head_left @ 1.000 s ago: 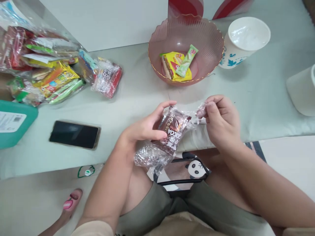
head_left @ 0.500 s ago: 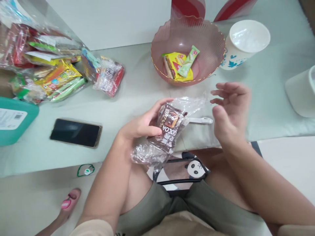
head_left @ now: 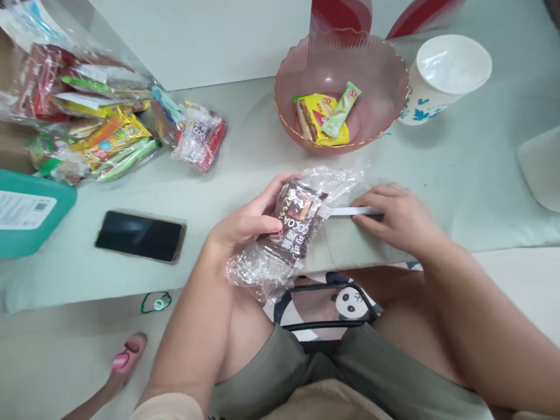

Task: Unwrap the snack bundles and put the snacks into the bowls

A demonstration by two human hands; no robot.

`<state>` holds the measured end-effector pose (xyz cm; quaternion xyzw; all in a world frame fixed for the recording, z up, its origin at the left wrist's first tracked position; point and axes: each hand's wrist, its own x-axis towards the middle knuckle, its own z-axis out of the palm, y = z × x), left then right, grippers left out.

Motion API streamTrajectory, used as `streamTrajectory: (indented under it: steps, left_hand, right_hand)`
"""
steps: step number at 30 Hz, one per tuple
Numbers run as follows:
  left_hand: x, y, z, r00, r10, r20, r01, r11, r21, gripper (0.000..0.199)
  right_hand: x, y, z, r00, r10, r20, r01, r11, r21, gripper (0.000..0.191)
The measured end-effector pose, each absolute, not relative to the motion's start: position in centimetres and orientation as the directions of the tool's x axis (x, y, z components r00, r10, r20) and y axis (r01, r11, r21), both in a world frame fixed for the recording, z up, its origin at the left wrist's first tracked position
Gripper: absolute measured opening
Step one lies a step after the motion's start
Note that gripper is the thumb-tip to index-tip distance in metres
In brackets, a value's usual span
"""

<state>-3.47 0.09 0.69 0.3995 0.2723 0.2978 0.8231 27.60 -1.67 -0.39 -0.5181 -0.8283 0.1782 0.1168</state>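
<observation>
My left hand (head_left: 249, 227) grips a brown cocoa snack packet (head_left: 297, 213), thumb on its front. Clear plastic wrap (head_left: 258, 274) surrounds the packet and bunches out at both ends, just above the table's front edge. To the right, my right hand (head_left: 394, 213) has its fingers closed on the end of a slim white-handled tool (head_left: 343, 211) lying on the table. The tool's other end is hidden behind the packet and wrap, so its kind is unclear. Beyond both hands stands a pink ribbed bowl (head_left: 385, 105) containing a yellow snack packet (head_left: 317, 111) and a green stick packet (head_left: 343, 111).
A white paper cup (head_left: 452, 76) stands right of the bowl, and another white container (head_left: 542, 169) is at the right edge. Wrapped snacks (head_left: 111, 140) pile up at left, with a cocoa bundle (head_left: 199, 137) beside them. A phone (head_left: 140, 235) lies near a green container (head_left: 35, 216).
My right hand was raised with fingers apart; it has come down and closed on the white-handled tool. My left hand still holds the cocoa packet, nearly unmoved.
</observation>
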Motion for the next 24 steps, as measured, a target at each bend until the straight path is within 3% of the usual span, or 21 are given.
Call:
streamTrajectory:
  steps: [4, 7, 9, 11, 12, 14, 16, 21, 24]
  left_hand:
    - [-3.5, -0.3, 0.9, 0.680, 0.691, -0.245, -0.247, 0.531, 0.811, 0.082]
    - [-3.6, -0.5, 1.4, 0.703, 0.654, -0.281, -0.199, 0.559, 0.805, 0.085]
    - [-3.6, -0.4, 1.6, 0.742, 0.600, -0.299, -0.147, 0.581, 0.800, 0.088]
    - [-3.5, -0.2, 1.8, 0.791, 0.524, -0.316, -0.073, 0.594, 0.801, 0.093]
    - [-3.4, 0.0, 1.8, 0.812, 0.484, -0.327, -0.026, 0.589, 0.808, 0.095]
    - [-3.3, 0.4, 1.9, 0.834, 0.426, -0.352, 0.069, 0.551, 0.832, 0.098]
    - [-3.1, 0.7, 1.9, 0.837, 0.402, -0.372, 0.135, 0.507, 0.852, 0.099]
    - [-3.0, 0.6, 2.1, 0.845, 0.391, -0.364, 0.140, 0.495, 0.857, 0.103]
    - [-2.9, 0.5, 2.1, 0.852, 0.376, -0.364, 0.161, 0.474, 0.866, 0.104]
  right_hand:
    - [29.9, -1.1, -0.9, -0.164, 0.986, 0.039, 0.913, 0.166, -0.373, 0.019]
    - [30.7, -1.1, -0.9, 0.114, 0.980, 0.160, 0.889, -0.029, -0.457, 0.025]
    - [30.0, -1.5, -0.4, 0.111, 0.936, 0.334, 0.814, 0.107, -0.570, 0.028]
    - [28.1, -2.2, 0.4, -0.073, 0.869, 0.490, 0.688, 0.399, -0.606, 0.033]
    - [27.0, -2.6, 0.8, -0.185, 0.851, 0.492, 0.619, 0.490, -0.614, 0.037]
    - [24.8, -3.2, 1.4, -0.314, 0.858, 0.406, 0.564, 0.512, -0.648, 0.035]
    - [23.3, -3.5, 1.7, -0.334, 0.893, 0.301, 0.573, 0.446, -0.688, 0.016]
    - [23.5, -2.5, 1.2, -0.031, 0.985, 0.170, 0.579, 0.157, -0.800, 0.017]
    - [24.3, -1.7, 0.8, 0.155, 0.966, 0.207, 0.552, 0.089, -0.829, 0.019]
